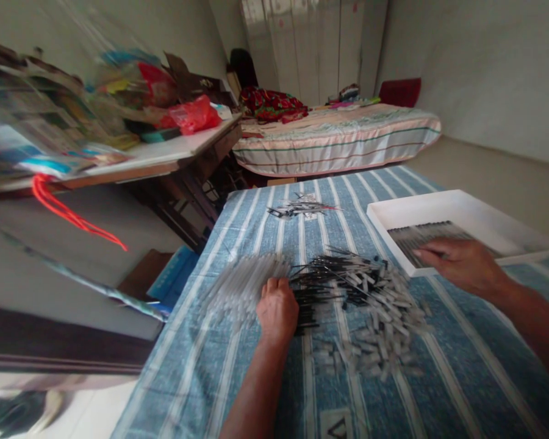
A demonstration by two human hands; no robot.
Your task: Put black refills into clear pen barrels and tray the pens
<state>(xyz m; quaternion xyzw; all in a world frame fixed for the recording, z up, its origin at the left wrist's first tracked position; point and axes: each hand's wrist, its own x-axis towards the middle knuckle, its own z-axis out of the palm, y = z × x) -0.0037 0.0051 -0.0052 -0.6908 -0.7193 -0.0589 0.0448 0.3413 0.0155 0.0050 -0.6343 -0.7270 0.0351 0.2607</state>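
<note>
My left hand point(278, 308), its fingers curled closed, rests at the right edge of a pile of translucent tubes point(242, 289); whatever it holds is hidden. My right hand point(457, 262) is closed over the near side of a white box point(421, 210), and what its fingers grip cannot be made out. Inside the box lies a row of thin, dark-tipped sticks point(432, 231). Between my hands are a heap of black thin rods point(320, 274) and a spread of short whitish caps point(384, 335).
Small dark pieces point(297, 207) lie at the far end of the striped cloth point(215, 378). A cluttered side table point(165, 160) with a red bag point(194, 116) and hanging red cord point(80, 216) stands left. Beyond is a bed point(338, 143).
</note>
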